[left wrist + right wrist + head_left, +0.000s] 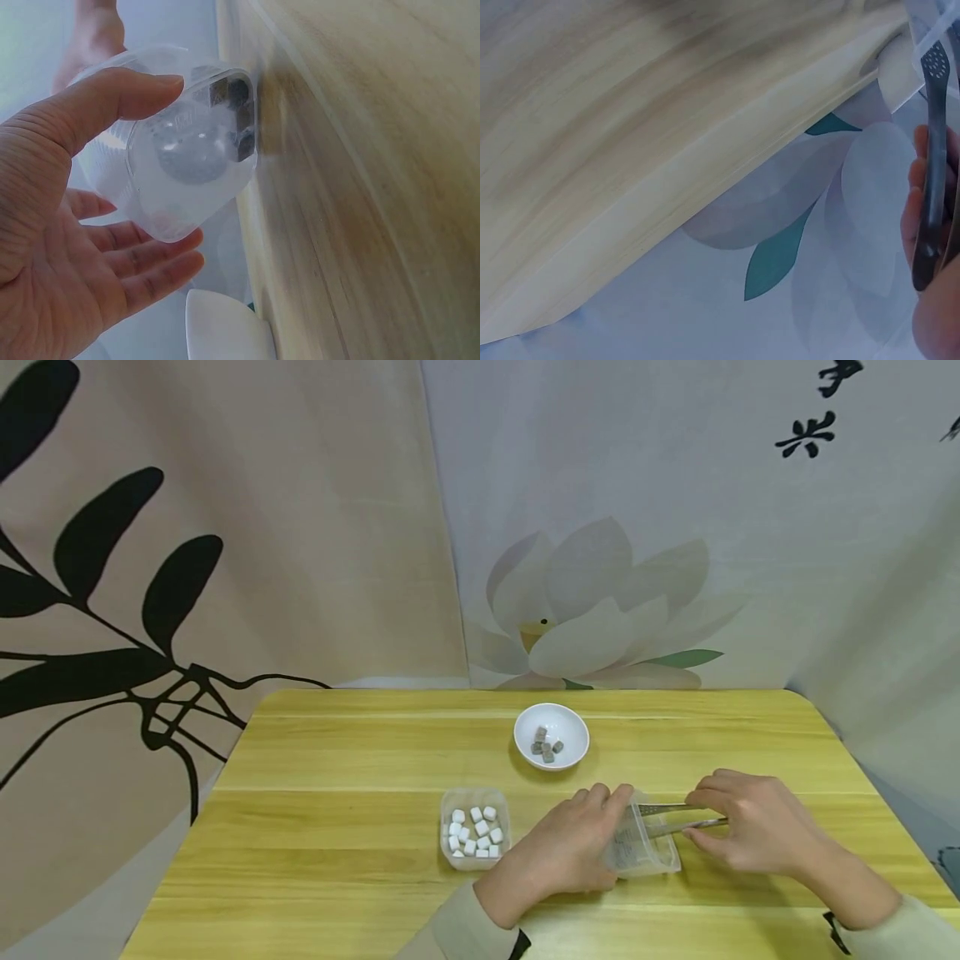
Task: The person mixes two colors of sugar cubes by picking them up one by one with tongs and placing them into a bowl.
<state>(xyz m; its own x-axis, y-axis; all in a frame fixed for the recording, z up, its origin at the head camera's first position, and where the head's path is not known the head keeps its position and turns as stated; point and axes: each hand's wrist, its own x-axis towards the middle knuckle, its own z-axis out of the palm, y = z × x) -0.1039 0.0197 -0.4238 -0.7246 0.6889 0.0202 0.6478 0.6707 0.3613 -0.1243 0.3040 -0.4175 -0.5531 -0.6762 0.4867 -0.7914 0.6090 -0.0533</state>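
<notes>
My left hand (566, 839) grips a clear plastic container (647, 853), tipped on its side with its mouth towards the right. Through its base, in the left wrist view, several dark cubes (244, 120) lie along the lower side by the table. My right hand (757, 822) holds metal tongs (934, 172) with a perforated end. The two arms of the tongs stand apart and reach into the container's mouth; whether the tips touch a cube is hidden.
A white bowl (576, 737) with several grey-brown cubes (547, 752) stands behind the hands. Left of my left hand is a second clear container (474, 796) holding several white cubes (482, 829). The wooden table (337, 827) ends at a printed curtain (360, 527).
</notes>
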